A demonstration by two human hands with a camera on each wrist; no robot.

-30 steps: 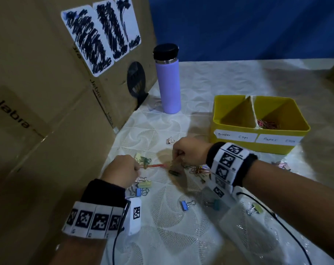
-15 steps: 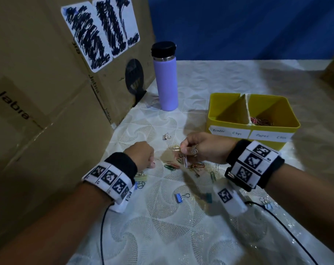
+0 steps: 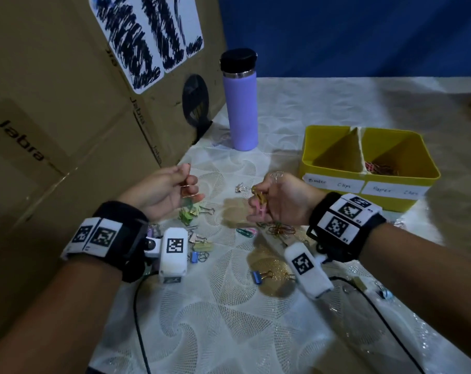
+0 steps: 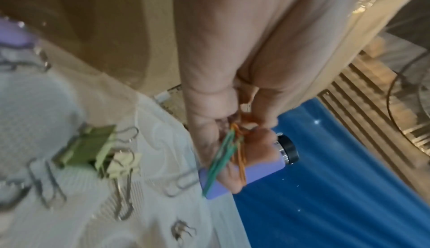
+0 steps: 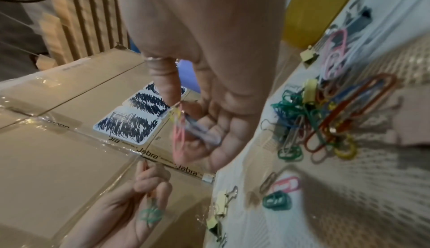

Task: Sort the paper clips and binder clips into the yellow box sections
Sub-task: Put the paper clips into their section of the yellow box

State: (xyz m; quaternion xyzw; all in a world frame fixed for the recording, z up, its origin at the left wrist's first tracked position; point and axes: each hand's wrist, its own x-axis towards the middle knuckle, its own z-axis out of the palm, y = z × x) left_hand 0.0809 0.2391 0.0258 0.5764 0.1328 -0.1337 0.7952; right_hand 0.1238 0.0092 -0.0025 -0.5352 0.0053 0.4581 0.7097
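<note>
My left hand point(image 3: 180, 188) is raised above the table and grips green and orange paper clips point(image 4: 229, 157) in curled fingers. My right hand point(image 3: 264, 201) is also lifted and holds pink and yellow paper clips point(image 5: 180, 134). The yellow box point(image 3: 369, 184) stands at the right; its right section, labelled paper clips, holds several clips point(image 3: 378, 168), and its left section looks empty. A pile of coloured paper clips point(image 5: 325, 123) lies under my right hand. Binder clips, one green point(image 3: 188, 213) and one blue point(image 3: 257, 276), lie on the cloth between my wrists.
A large cardboard box point(image 3: 67, 117) walls off the left side. A purple bottle point(image 3: 241, 103) with a black lid stands behind the clips. A black cable point(image 3: 137, 319) runs from my left wrist toward the near table edge.
Both hands rose off the table and moved apart, each carrying paper clips picked from the pile. The left hand turned palm-up.
</note>
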